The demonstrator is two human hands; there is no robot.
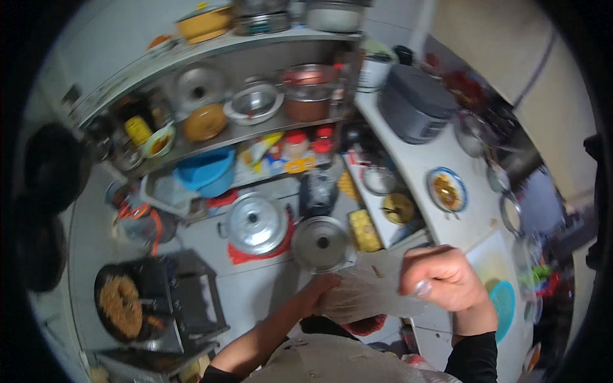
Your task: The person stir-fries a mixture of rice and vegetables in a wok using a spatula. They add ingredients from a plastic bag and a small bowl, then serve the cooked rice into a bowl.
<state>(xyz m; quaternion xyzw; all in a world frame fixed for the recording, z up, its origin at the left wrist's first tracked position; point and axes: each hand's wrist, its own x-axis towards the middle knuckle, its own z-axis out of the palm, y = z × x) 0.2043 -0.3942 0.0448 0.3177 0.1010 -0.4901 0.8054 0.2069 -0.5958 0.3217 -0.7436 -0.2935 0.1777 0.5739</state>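
A pale translucent plastic bag (pixel 361 289) stretches between my two hands in front of my body. My left hand (pixel 328 287) grips its left side, partly hidden by the plastic. At the other end, my right hand (pixel 440 280) is closed into a fist around a gathered part of the bag. What is inside the bag cannot be made out. Just beyond it lies a round metal lid (pixel 323 244) with a dark knob. Below the bag, a red object (pixel 366 325) is partly covered and blurred.
A lidded metal pot (pixel 256 222) sits on a red mat. To the left, a wok (pixel 103 287) on a stove holds brown food. Shelves (pixel 215 158) with bowls and pots stand ahead. The right counter (pixel 416 167) bears a grey appliance (pixel 416 103), a plate (pixel 448 189) and a turquoise basin (pixel 503 306).
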